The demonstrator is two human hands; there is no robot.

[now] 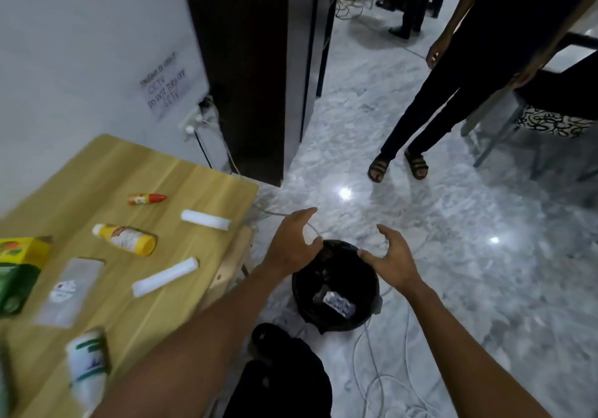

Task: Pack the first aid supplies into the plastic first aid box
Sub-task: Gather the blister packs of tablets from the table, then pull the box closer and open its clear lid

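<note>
My left hand [293, 246] and my right hand [393, 257] hover over a black bin [335, 288] on the floor, fingers spread, holding nothing. A silver blister pack [338, 302] lies inside the bin. On the wooden table [97, 175] to the left lie a small red-capped bottle [146, 198], a yellow bottle [124, 239], two white gauze rolls [205, 220] [165, 277], a clear packet [69, 291], a yellow and green box [19, 272] and a white-green bottle [89, 362]. The first aid box is out of view.
Another person [453, 77] in dark clothes and sandals stands on the marble floor ahead. White cables [365, 362] trail on the floor near the bin. A dark door frame [259, 71] and wall socket [194, 120] stand behind the table. A chair [550, 120] is at right.
</note>
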